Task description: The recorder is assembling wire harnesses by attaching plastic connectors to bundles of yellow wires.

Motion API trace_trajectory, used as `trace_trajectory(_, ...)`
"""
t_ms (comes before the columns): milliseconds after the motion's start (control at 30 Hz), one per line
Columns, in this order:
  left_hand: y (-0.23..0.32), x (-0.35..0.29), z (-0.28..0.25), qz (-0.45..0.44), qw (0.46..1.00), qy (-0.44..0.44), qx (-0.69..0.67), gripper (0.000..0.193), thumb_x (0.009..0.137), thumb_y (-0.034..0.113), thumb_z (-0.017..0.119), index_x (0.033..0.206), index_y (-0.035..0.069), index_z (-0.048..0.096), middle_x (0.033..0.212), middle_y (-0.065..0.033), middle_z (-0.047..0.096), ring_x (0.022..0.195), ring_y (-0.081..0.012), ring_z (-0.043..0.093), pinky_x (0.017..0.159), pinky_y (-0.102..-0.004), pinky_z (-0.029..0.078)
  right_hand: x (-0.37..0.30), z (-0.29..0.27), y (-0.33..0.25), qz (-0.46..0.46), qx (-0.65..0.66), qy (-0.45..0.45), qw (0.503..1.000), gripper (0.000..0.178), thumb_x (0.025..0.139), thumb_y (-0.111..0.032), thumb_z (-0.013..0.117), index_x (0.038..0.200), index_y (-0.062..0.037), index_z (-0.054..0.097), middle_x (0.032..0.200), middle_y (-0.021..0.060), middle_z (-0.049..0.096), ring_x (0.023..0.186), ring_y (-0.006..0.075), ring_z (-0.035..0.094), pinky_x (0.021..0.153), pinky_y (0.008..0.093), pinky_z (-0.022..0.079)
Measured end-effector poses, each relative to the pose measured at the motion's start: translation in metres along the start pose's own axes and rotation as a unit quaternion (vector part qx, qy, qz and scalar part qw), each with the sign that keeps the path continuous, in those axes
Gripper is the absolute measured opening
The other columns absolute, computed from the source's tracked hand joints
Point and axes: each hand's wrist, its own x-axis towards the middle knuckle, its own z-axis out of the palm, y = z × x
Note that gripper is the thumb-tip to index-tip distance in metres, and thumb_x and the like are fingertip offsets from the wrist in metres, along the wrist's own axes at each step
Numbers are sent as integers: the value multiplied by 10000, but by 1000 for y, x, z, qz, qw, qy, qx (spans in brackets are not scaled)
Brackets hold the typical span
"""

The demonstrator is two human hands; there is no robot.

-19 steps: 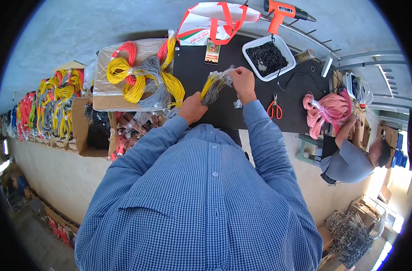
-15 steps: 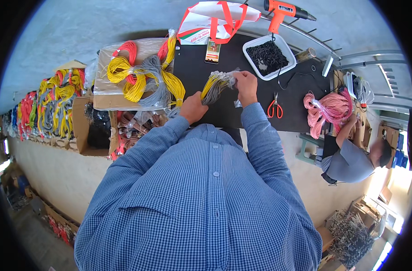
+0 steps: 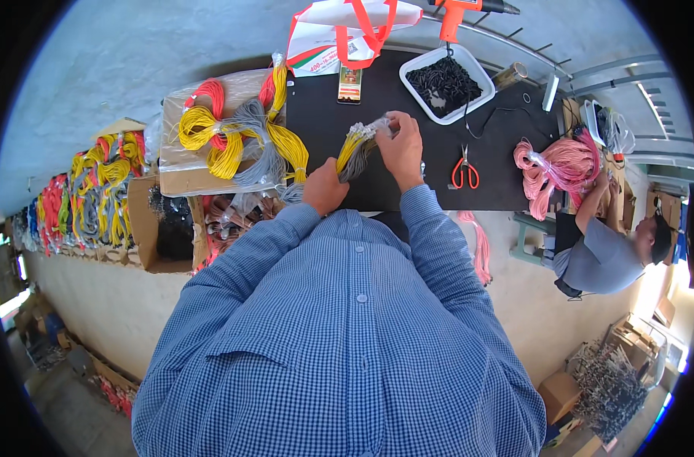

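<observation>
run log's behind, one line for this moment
left hand: holds wire bundle; right hand: at its white end; red-handled tool: on table

The wire bundle (image 3: 353,154) is yellow and grey, the worktop (image 3: 408,194) black, the near shirt (image 3: 354,343) checked in blues. Coils (image 3: 225,158) at left show yellow, grey and red; at right, the scissor handles (image 3: 474,177) are red and the hank (image 3: 564,167) pink. The far tray (image 3: 472,110) is white.

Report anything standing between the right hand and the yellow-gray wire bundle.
Only clear plastic, at the upper end of the yellow-gray wire bundle, by the right hand; nothing else visible stands between them. The left hand holds the bundle's lower part.
</observation>
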Motion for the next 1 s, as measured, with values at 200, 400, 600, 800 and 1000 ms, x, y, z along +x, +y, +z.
trace_trajectory(200,-4,-15,2,34,997,-28,62,403,788,154,739,1106,1,544,1016,-230,676,973,-426,659,831,-496,530,16,-30,7,-3,-175,-212,961,189,788,-224,720,902,-78,758,895,173,717,827,371,694,774,435,559)
trace_trajectory(400,-15,-23,14,190,974,26,124,419,751,104,726,1120,8,553,1012,-166,621,963,-368,621,849,-445,509,-14,-35,83,363,212,-235,876,167,875,-158,694,970,-25,733,857,110,721,730,197,707,648,326,574)
trace_trajectory(600,-26,-32,28,236,965,32,113,436,698,61,715,1102,18,557,979,-148,603,932,-350,613,834,-436,499,-46,-51,69,288,147,-217,921,172,888,-111,662,1005,8,705,782,61,684,682,182,686,601,297,591)
trace_trajectory(800,-26,-40,24,255,961,-11,107,424,693,50,724,1088,28,572,984,-149,611,946,-352,617,847,-440,500,-13,-76,71,245,2,-478,843,278,892,-156,662,1096,28,706,955,92,717,787,196,707,617,272,596)
trace_trajectory(1000,-28,-34,27,185,981,39,54,465,725,72,731,1157,28,564,1029,-175,637,992,-389,622,853,-461,508,-61,-47,105,550,291,-244,744,180,920,-142,655,939,33,690,854,76,664,720,194,657,598,319,568)
